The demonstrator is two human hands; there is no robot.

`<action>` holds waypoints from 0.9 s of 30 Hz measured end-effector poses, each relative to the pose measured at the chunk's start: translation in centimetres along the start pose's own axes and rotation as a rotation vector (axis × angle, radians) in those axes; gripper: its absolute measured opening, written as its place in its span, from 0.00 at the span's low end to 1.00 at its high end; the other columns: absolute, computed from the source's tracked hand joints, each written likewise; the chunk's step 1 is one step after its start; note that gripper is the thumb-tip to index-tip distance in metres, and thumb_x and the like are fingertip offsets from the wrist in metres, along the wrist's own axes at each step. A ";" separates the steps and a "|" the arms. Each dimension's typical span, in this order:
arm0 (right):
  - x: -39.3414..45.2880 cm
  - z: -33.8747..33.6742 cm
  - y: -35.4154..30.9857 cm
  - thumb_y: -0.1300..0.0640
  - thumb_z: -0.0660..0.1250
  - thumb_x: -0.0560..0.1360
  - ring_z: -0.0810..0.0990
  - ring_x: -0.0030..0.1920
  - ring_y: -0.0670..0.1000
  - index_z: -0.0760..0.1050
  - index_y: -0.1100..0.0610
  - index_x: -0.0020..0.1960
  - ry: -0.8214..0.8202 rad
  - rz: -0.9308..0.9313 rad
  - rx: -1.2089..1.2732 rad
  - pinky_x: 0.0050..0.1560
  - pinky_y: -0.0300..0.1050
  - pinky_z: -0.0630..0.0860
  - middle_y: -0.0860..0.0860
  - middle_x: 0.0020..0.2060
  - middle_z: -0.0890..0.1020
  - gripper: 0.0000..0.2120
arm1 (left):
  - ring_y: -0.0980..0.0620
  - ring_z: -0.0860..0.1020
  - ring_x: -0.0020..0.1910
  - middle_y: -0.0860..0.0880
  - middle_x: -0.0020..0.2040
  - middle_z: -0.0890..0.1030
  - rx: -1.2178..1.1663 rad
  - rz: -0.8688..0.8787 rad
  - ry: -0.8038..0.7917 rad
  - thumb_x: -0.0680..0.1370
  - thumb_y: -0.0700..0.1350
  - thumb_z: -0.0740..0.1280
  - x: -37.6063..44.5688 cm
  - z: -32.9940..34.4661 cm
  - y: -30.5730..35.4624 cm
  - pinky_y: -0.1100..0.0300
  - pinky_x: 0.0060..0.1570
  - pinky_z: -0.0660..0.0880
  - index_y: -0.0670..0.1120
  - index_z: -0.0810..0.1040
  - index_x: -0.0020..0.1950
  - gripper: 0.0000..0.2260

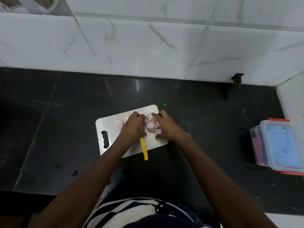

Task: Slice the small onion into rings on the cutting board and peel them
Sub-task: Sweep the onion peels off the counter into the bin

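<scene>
I see a black counter [197, 129] bearing the white cutting board [105, 124]; lidded plastic box [278, 145] well right; my left hand [133, 127] and right hand [166, 127] flank the onion pieces [150, 125], grips I cannot tell; yellow-handled knife [144, 149] lies beneath the left hand; one onion ring [119, 124] sits left.

My dark worktop [65, 129] carries the white cutting board [105, 122] at its middle and a clear lidded plastic box [278, 145] well off to the right

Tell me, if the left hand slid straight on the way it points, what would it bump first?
Probably the onion pile beside its knuckles: the left hand points up and right on the board. Depth is hard to judge from above.
</scene>
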State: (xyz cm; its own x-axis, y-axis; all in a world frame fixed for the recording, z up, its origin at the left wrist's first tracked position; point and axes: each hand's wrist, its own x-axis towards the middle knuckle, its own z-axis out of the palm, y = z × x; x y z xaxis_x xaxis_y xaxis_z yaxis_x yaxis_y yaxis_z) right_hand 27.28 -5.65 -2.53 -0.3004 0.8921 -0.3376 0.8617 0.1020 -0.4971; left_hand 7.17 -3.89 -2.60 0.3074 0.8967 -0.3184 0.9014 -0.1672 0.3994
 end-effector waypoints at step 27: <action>-0.8 1.5 -3.5 0.58 0.74 0.76 0.82 0.44 0.49 0.87 0.57 0.51 0.382 0.336 0.374 0.42 0.36 0.66 0.52 0.44 0.87 0.05 | 0.55 0.81 0.51 0.46 0.60 0.86 -0.374 -0.033 0.172 0.80 0.36 0.71 -3.3 0.1 -2.8 0.66 0.53 0.76 0.42 0.83 0.66 0.15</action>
State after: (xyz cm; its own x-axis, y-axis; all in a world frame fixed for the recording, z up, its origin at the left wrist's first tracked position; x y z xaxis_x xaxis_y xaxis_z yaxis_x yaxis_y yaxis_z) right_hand 23.90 -7.36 -1.73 0.1888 0.9498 -0.2493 0.6618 -0.3106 -0.6823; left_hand 3.67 -6.43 -2.73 0.1962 0.9598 -0.2008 0.7274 -0.0051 0.6862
